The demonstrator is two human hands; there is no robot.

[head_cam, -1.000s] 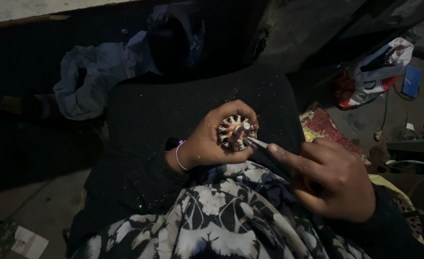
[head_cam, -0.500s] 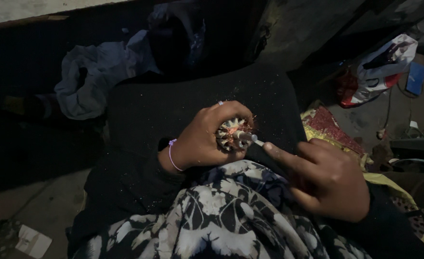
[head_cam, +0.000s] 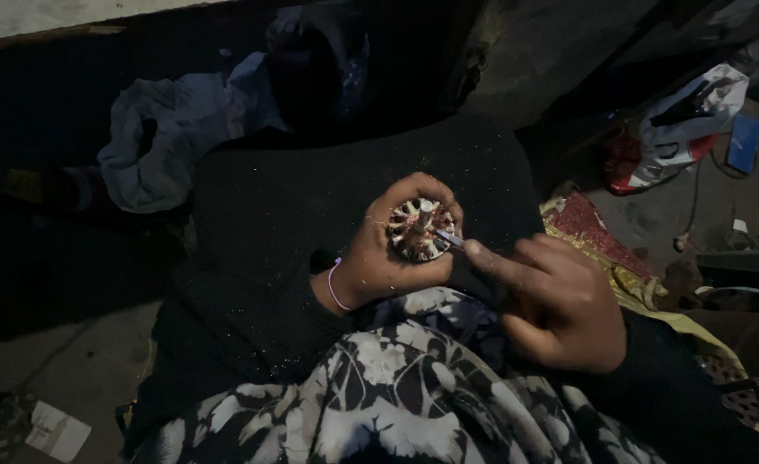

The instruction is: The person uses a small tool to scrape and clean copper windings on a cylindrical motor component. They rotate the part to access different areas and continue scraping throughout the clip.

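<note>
1. resting in the cupped left hand (head_cam: 379, 258), a small round slotted wheel (head_cam: 420, 229) sits face up toward the camera, over a dark cloth-covered lap. it looks like a small motor core: a ring of pale radial teeth around a reddish-brown centre, with a short stub standing up from the middle.

2. left hand fingers (head_cam: 414, 185) curl round the far rim of the wheel and the thumb closes the near side, so the wheel is held steady and level, its toothed face open to the tool.

3. right hand (head_cam: 560, 301) pinches a thin metal tool (head_cam: 450, 240), only its short silvery tip showing past the forefinger. the tip meets the wheel at its right edge, seemingly in or at one of the slots. the forefinger lies straight along the tool, which seems to give fine control.

4. a thin pink band (head_cam: 335, 288) circles the left wrist.

5. beneath the hands lies a black cloth (head_cam: 276, 215), matte and speckled with tiny pale flecks. nearer the camera is a patterned fabric (head_cam: 379, 395) with large white flowers on a dark ground, softly folded.

6. at the right, a red and gold patterned cloth (head_cam: 594, 232) lies on the floor, and beyond it a white and red plastic bag (head_cam: 680, 129), crinkled and glossy.

7. at upper left sits a crumpled pale garment (head_cam: 173, 137); at lower left a scrap of white paper (head_cam: 53, 430) rests on the grey floor (head_cam: 79, 361). the light is dim throughout.
</note>
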